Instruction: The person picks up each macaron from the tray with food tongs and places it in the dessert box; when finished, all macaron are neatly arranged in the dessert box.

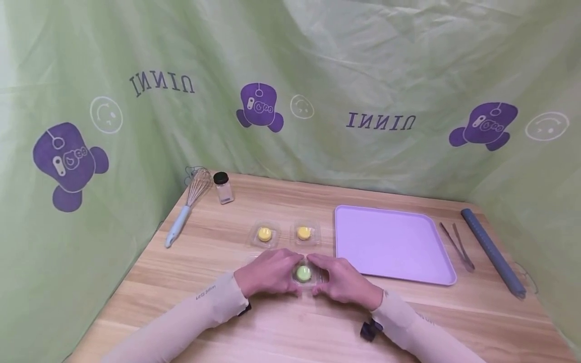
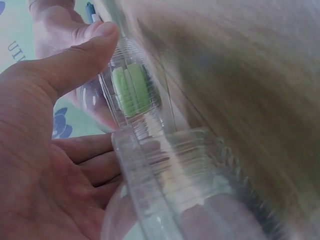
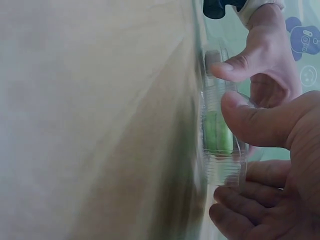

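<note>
Two hands are closed on one clear container (image 1: 305,275) w/ a green puck (image 1: 303,273), low on the tabletop (image 1: 281,333) centre: left hand (image 1: 268,272) is curled on its left edge, right hand (image 1: 346,281) on its right. Container sits between both grips, equally near each.

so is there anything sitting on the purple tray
No, the purple tray lies bare in the head view, to the right of both hands.
</note>
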The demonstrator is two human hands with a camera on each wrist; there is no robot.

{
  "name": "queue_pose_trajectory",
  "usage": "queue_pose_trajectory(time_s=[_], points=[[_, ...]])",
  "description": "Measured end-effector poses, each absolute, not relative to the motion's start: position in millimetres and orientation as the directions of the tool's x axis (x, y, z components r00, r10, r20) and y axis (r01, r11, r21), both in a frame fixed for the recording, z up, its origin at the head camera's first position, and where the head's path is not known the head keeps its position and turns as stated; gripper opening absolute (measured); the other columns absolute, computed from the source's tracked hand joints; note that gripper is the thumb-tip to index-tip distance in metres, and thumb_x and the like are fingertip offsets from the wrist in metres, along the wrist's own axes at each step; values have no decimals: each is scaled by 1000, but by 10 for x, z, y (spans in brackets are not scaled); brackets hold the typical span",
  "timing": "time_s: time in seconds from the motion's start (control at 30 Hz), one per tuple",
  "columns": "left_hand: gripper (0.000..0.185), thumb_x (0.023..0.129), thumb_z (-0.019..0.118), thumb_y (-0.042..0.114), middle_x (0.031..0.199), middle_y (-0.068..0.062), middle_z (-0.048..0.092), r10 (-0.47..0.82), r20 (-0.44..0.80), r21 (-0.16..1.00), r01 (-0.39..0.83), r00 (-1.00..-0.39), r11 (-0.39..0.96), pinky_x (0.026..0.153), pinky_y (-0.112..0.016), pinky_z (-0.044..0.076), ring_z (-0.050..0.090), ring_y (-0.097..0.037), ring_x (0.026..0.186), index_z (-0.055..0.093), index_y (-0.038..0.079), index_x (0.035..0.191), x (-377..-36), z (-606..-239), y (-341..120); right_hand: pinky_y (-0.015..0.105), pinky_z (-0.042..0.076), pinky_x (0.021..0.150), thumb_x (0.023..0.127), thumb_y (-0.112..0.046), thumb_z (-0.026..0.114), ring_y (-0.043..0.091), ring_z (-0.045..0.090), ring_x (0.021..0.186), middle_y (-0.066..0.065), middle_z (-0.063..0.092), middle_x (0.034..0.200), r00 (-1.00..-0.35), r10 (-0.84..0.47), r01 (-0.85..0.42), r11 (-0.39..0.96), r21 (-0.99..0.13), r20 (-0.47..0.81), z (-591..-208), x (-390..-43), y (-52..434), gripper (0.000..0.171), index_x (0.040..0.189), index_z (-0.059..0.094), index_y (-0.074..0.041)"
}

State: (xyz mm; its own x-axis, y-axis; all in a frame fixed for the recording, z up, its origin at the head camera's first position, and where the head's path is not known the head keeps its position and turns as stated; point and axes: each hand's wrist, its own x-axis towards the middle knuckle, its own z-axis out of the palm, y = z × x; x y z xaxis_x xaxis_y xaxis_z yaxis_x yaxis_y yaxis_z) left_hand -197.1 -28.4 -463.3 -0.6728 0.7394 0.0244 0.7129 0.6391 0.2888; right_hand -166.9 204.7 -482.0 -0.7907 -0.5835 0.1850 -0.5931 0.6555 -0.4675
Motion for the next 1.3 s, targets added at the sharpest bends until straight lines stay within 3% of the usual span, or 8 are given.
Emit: queue_pose_trajectory(time_s=[0.5,1.07,1.17,1.3], points=[[55,73,88,48,105,10,72,748,2,316,710,-664,629,78,-20,58,65,-3,91,65,20,115,-2004,-4607,-259,37,55,108,69,-34,92,22,65,126,8,68,136,-812,-532,-573,651,-498,239,-4860,-1660,2051,81,138,60,-7],[58,72,90,39,107,8,71,752,-72,413,667,-655,620,86,-23,59,65,-4,94,64,19,120,-2050,-4528,-317,41,52,111,72,-34,91,24,62,130,10,64,140,-803,-557,-574,630,-524,211,-4875,-1677,2034,83,141,54,-6],[66,72,88,43,112,4,72,746,-62,419,661,-663,623,89,-26,60,67,-9,99,63,15,126,-2055,-4535,-344,40,52,111,72,-34,91,24,61,130,10,63,141,-801,-559,-579,631,-516,216,-4862,-1664,2041,85,142,54,-6],[79,75,84,52,133,-4,69,726,-37,401,655,-687,640,105,-35,56,66,-19,121,60,12,138,-2058,-4513,-394,42,52,112,74,-33,89,25,61,131,9,63,141,-808,-531,-580,637,-508,256,-4832,-1645,2050,81,142,54,-6]])
